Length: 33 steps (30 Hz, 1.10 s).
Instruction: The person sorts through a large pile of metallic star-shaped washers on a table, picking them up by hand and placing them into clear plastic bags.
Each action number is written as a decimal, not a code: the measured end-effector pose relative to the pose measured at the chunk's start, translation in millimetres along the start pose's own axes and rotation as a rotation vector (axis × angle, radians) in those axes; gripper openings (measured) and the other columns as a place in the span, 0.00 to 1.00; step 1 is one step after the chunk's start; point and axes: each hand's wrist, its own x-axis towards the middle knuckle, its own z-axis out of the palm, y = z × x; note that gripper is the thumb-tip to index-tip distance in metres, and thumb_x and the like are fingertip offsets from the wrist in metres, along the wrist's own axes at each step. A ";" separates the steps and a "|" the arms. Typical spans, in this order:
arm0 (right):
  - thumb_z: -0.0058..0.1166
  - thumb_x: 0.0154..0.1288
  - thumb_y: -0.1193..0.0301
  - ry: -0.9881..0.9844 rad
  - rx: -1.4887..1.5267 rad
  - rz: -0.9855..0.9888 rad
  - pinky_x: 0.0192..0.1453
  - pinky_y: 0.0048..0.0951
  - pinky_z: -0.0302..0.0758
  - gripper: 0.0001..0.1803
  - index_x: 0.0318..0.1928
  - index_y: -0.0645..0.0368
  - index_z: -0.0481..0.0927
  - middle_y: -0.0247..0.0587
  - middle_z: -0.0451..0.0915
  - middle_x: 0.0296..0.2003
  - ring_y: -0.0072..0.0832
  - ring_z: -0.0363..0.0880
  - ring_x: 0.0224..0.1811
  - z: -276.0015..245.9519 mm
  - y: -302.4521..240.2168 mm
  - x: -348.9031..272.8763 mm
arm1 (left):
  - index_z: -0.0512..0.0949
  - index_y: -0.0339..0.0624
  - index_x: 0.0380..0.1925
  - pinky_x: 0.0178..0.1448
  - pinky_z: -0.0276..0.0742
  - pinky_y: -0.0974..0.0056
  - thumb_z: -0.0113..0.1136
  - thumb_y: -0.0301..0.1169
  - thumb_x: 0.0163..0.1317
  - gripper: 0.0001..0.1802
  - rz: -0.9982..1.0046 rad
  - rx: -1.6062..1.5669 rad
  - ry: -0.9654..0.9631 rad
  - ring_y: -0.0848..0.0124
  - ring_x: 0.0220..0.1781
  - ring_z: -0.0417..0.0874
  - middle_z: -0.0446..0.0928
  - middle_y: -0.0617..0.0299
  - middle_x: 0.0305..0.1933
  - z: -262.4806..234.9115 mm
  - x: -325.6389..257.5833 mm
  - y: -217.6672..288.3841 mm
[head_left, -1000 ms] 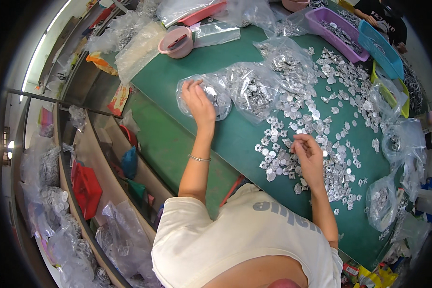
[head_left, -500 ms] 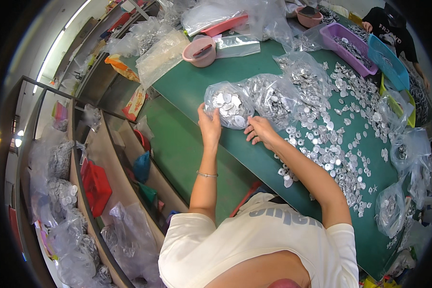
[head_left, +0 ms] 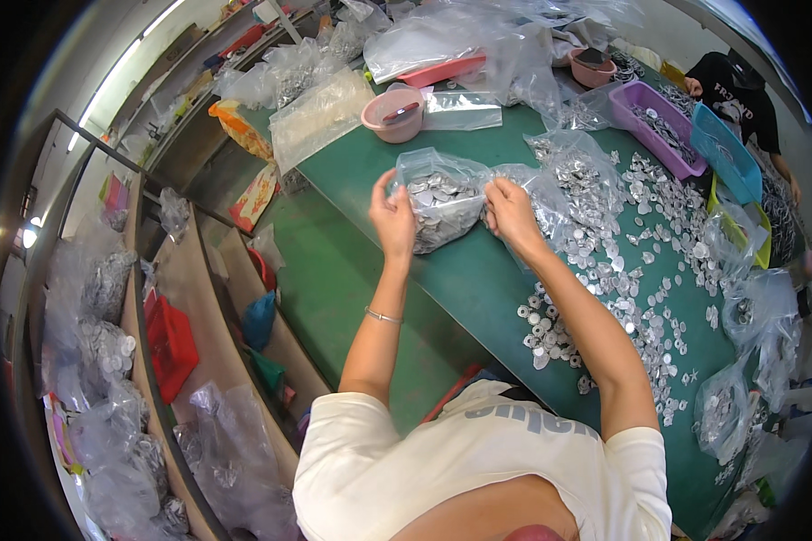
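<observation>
A clear plastic bag (head_left: 447, 212) of small silvery metal pieces sits at the table's left edge, its mouth spread. My left hand (head_left: 393, 216) is closed on the bag's left rim, thumb against the plastic. On the other side my right hand (head_left: 512, 215) pinches the right rim, fingers curled. Just behind my right hand stands a second clear bag (head_left: 543, 200) of such pieces, partly hidden by it. A third filled bag (head_left: 579, 167) lies farther back. Many loose metal pieces (head_left: 627, 307) are spread over the green table (head_left: 478, 298) to the right.
A pink bowl (head_left: 393, 115) with a dark red object in it stands beyond the bag. Purple (head_left: 659, 135) and blue baskets (head_left: 727, 153) stand at the far right, near another person (head_left: 740, 95). Shelves (head_left: 189, 325) with bags and a red bin (head_left: 170, 347) line the left.
The bag has gone from leaning toward me to standing more upright with its mouth spread. My right hand has risen from the bag's lower right side to its rim and closed there.
</observation>
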 end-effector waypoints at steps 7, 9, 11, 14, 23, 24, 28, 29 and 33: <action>0.44 0.63 0.66 0.099 -0.300 -0.285 0.24 0.35 0.61 0.18 0.22 0.67 0.62 0.45 0.62 0.14 0.28 0.60 0.16 0.6 -11.4 15.5 | 0.58 0.38 0.58 0.13 0.56 0.76 0.47 0.26 0.64 0.22 0.196 -0.141 -0.054 0.84 0.11 0.59 0.64 0.70 0.15 11.1 26.9 26.1; 0.44 0.63 0.66 0.156 -0.287 -0.279 0.24 0.34 0.60 0.18 0.22 0.67 0.63 0.44 0.62 0.13 0.27 0.58 0.16 -0.8 -6.6 10.4 | 0.60 0.37 0.57 0.14 0.56 0.77 0.48 0.26 0.63 0.21 0.185 -0.094 -0.055 0.84 0.12 0.59 0.64 0.70 0.14 9.6 19.2 24.8; 0.45 0.62 0.66 0.132 -0.365 -0.256 0.23 0.33 0.60 0.17 0.22 0.67 0.63 0.43 0.62 0.13 0.26 0.57 0.16 -2.2 0.9 -9.8 | 0.62 0.37 0.56 0.14 0.55 0.77 0.49 0.26 0.63 0.21 0.148 -0.019 -0.064 0.85 0.13 0.60 0.64 0.71 0.14 -2.4 5.7 11.3; 0.46 0.62 0.67 0.077 -0.352 -0.170 0.23 0.32 0.59 0.17 0.23 0.67 0.64 0.41 0.62 0.13 0.25 0.58 0.16 -11.2 18.6 -26.0 | 0.67 0.36 0.51 0.19 0.53 0.77 0.54 0.28 0.60 0.19 0.023 0.082 -0.081 0.85 0.16 0.61 0.65 0.73 0.16 -10.8 -15.9 7.8; 0.49 0.62 0.67 -0.086 -0.169 -0.055 0.28 0.29 0.67 0.14 0.42 0.65 0.69 0.41 0.70 0.23 0.26 0.68 0.23 -27.3 9.0 -68.9 | 0.75 0.39 0.44 0.45 0.72 0.59 0.68 0.39 0.44 0.27 0.510 1.177 -0.468 0.56 0.44 0.77 0.75 0.48 0.41 0.4 74.7 22.1; 0.49 0.62 0.67 -0.151 -0.263 -0.090 0.30 0.29 0.68 0.15 0.44 0.64 0.68 0.41 0.71 0.25 0.27 0.70 0.25 -34.2 7.9 -86.5 | 0.78 0.41 0.39 0.44 0.73 0.56 0.67 0.40 0.44 0.22 0.344 1.256 -0.541 0.54 0.42 0.78 0.77 0.49 0.38 6.2 83.9 22.1; 0.51 0.59 0.71 -0.353 -0.632 -0.216 0.38 0.31 0.69 0.12 0.42 0.63 0.71 0.42 0.73 0.28 0.34 0.72 0.32 -77.4 0.4 -168.4 | 0.81 0.41 0.26 0.39 0.75 0.54 0.64 0.39 0.46 0.13 0.350 1.294 -0.386 0.52 0.35 0.81 0.79 0.50 0.30 18.9 90.6 15.3; 0.52 0.58 0.72 -0.381 -0.728 -0.281 0.39 0.32 0.69 0.11 0.41 0.63 0.72 0.43 0.74 0.29 0.36 0.73 0.34 -90.9 0.7 -186.7 | 0.81 0.41 0.27 0.38 0.75 0.54 0.63 0.38 0.47 0.12 0.397 1.280 -0.307 0.52 0.35 0.81 0.79 0.50 0.30 18.6 94.5 13.5; 0.54 0.54 0.75 -0.040 -0.623 -0.010 0.50 0.32 0.66 0.10 0.39 0.61 0.76 0.42 0.76 0.38 0.37 0.72 0.45 -134.1 -2.8 -245.7 | 0.76 0.40 0.36 0.48 0.70 0.55 0.57 0.29 0.51 0.11 0.485 1.127 -0.252 0.51 0.42 0.76 0.76 0.48 0.38 -4.0 104.5 6.4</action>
